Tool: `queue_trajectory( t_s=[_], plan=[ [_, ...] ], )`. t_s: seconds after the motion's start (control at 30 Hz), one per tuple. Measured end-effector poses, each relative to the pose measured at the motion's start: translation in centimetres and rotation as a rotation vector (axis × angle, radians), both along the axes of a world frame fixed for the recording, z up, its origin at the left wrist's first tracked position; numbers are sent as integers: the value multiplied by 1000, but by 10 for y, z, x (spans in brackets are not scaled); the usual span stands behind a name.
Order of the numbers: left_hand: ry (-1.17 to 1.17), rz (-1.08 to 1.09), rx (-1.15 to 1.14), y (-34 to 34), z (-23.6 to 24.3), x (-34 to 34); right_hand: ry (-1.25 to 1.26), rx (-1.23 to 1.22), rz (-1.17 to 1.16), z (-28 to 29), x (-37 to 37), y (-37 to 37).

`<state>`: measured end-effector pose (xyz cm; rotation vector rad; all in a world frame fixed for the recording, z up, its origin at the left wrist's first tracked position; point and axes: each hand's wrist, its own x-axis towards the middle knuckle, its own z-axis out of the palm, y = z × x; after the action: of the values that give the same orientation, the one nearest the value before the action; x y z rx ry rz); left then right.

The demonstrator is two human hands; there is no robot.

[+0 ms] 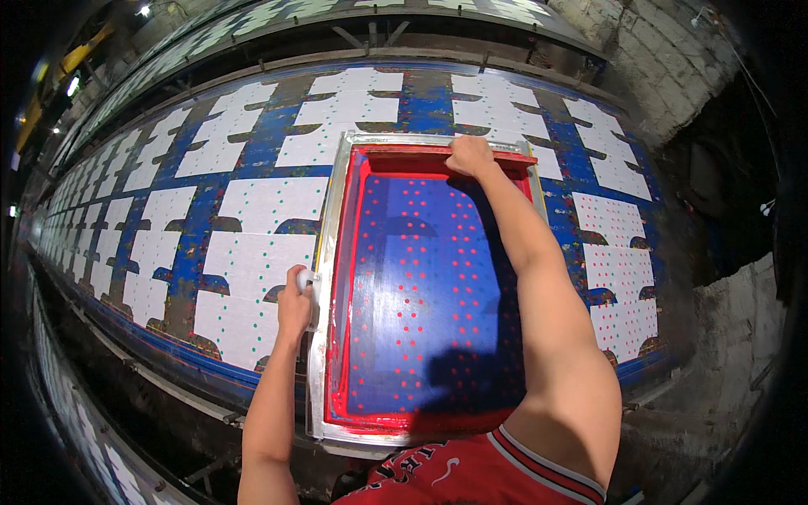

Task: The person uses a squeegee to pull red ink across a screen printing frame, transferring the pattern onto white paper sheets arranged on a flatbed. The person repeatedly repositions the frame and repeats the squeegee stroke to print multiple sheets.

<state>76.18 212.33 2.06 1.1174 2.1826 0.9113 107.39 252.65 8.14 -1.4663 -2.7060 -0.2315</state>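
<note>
A screen-printing frame (330, 337) with a silver metal rim lies on the long printing table in front of me. Its blue mesh (438, 286) carries rows of red dots, and red ink lines the inner edges. My left hand (294, 307) is closed round a pale handle (312, 278) on the frame's left side. At the far end of the frame, my right hand (470, 156) grips a red-smeared squeegee (404, 157) that lies crosswise. My right arm reaches over the frame's right part and hides some of it. A shadow darkens the near right of the mesh.
White cut fabric pieces (252, 261) with green dots lie in rows on the blue, stained table (181, 244). Pieces to the right (619, 278) bear red dots. Another long table (252, 38) runs behind, and a block wall (673, 59) stands at the far right.
</note>
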Motion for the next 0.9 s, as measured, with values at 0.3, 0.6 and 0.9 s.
queue_trajectory(
  t_s=[0.3, 0.6, 0.9],
  plan=[
    [14, -35, -2, -1, -2, -4, 34, -37, 40, 6, 27, -130],
    [28, -61, 102, -2, -10, -7, 127, -28, 22, 4, 55, -335],
    [-37, -72, 110, 2, -18, -13, 122, -126, -16, 19, 77, -546]
  ],
)
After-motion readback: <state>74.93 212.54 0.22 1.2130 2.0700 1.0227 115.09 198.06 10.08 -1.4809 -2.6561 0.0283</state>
